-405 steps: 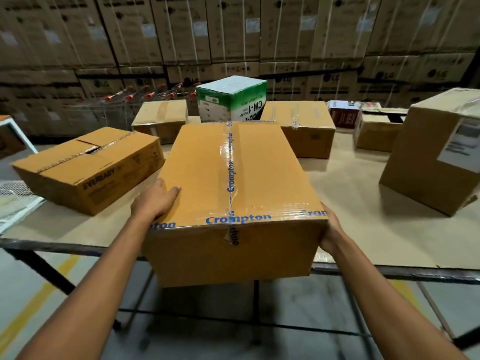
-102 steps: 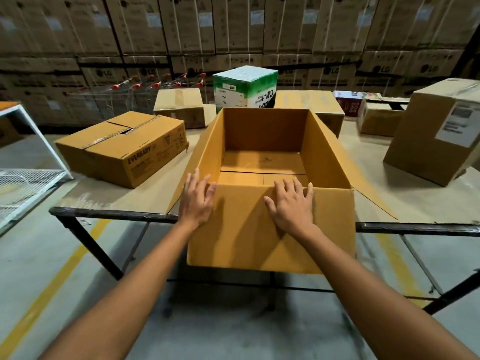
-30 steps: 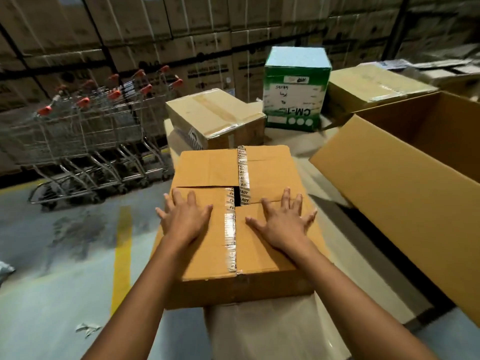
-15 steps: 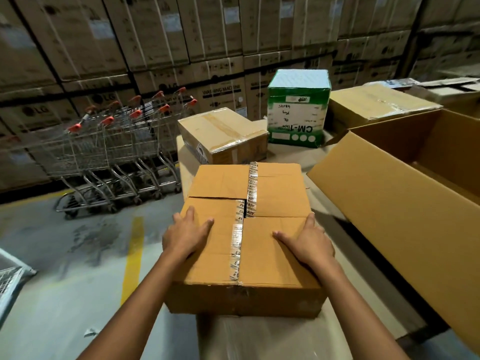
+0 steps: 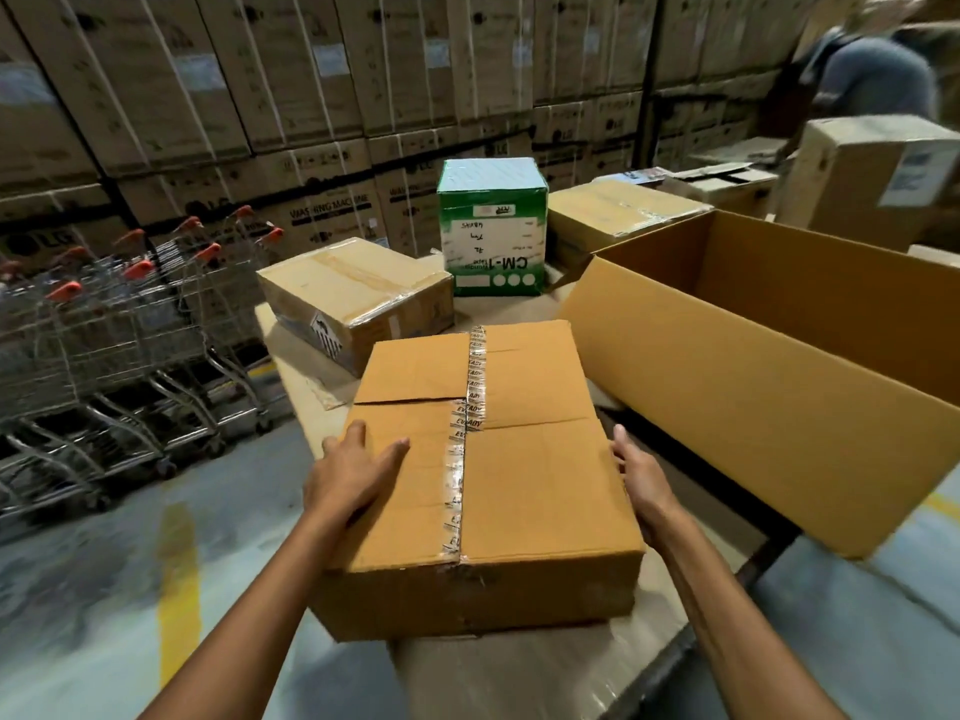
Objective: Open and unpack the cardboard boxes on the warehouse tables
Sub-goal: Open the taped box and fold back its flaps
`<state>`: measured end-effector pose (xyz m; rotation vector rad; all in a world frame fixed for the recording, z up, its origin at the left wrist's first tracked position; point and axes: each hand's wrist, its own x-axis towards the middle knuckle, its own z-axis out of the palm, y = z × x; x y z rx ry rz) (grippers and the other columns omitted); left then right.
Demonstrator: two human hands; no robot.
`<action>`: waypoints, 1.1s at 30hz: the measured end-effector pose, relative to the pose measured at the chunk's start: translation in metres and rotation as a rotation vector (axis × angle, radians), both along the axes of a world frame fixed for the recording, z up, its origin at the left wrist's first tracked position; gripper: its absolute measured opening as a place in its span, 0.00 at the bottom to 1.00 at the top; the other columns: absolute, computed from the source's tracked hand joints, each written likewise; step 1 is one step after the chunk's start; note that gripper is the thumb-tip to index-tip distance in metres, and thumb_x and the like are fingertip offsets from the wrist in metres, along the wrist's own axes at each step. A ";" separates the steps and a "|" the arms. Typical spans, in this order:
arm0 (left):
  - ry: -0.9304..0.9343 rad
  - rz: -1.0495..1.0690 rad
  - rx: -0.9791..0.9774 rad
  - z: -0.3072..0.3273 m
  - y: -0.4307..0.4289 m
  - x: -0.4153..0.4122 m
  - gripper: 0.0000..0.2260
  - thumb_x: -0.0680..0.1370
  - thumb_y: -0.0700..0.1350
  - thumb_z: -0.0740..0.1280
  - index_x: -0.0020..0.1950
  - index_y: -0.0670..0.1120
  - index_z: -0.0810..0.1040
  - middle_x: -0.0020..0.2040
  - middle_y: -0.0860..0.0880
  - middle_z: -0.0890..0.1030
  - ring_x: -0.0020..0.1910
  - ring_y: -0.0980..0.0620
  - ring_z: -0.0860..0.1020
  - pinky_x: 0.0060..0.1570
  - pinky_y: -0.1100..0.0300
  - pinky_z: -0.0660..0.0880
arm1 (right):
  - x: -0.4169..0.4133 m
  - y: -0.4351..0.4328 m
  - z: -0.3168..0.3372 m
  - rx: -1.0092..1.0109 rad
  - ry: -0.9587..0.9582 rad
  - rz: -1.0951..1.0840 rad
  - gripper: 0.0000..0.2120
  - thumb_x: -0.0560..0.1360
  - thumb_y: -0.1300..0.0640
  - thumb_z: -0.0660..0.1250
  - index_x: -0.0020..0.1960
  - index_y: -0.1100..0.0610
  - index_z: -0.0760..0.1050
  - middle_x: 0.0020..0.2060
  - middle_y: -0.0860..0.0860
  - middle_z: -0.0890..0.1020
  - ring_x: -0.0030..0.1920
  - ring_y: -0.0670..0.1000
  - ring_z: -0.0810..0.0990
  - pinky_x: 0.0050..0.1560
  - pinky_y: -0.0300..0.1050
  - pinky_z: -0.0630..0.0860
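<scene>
A taped Eveready cardboard box [image 5: 519,459] lies at the table's near corner, overhanging the edge. Its top flaps are held by a strip of printed tape, with a split seam on the left half. My left hand [image 5: 353,475] rests over the box's left top edge, fingers spread on the lid. My right hand [image 5: 639,475] presses flat against the box's right side. Between them the two hands clasp the box. To the right stands a large opened cardboard box [image 5: 779,387], flaps up, its inside mostly hidden by its near wall.
Behind stand a sealed brown box [image 5: 358,298], a green and white CM-1 box [image 5: 493,226] and more cartons [image 5: 618,210] on the table [image 5: 519,672]. Shopping trolleys [image 5: 104,324] crowd the floor at left. A person [image 5: 872,75] bends at far right before a wall of stacked cartons.
My hands slid from the top of the Eveready box out to its left and right edges. The view has swung slightly right, bringing a person into sight.
</scene>
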<state>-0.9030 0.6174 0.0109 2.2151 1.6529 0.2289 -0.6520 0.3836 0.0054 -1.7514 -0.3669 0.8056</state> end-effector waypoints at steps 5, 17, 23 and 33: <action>-0.125 -0.049 -0.082 0.007 0.034 -0.024 0.36 0.76 0.71 0.58 0.78 0.55 0.59 0.74 0.43 0.70 0.69 0.37 0.71 0.65 0.44 0.68 | -0.052 0.002 0.017 0.109 -0.060 -0.031 0.20 0.86 0.51 0.50 0.75 0.56 0.63 0.67 0.50 0.69 0.65 0.47 0.68 0.54 0.28 0.66; -0.267 -0.166 -0.237 0.008 0.051 -0.065 0.37 0.76 0.72 0.56 0.78 0.50 0.61 0.75 0.45 0.68 0.71 0.41 0.70 0.67 0.47 0.68 | -0.107 -0.003 0.067 -0.046 -0.298 -0.029 0.42 0.62 0.14 0.50 0.68 0.33 0.71 0.71 0.48 0.74 0.72 0.57 0.70 0.73 0.70 0.58; -0.519 -0.122 -0.403 -0.062 0.107 -0.095 0.48 0.64 0.81 0.57 0.70 0.47 0.75 0.66 0.44 0.78 0.62 0.43 0.77 0.65 0.45 0.72 | -0.155 0.024 0.134 -0.140 -0.540 0.117 0.40 0.67 0.20 0.53 0.75 0.37 0.63 0.73 0.50 0.68 0.73 0.58 0.61 0.73 0.67 0.55; -0.801 -0.029 -0.622 0.007 0.040 -0.120 0.22 0.84 0.57 0.55 0.62 0.42 0.79 0.47 0.46 0.81 0.44 0.54 0.78 0.42 0.62 0.76 | -0.160 0.074 0.205 -0.011 -0.376 0.215 0.24 0.71 0.40 0.73 0.63 0.47 0.75 0.58 0.49 0.80 0.56 0.50 0.79 0.53 0.47 0.77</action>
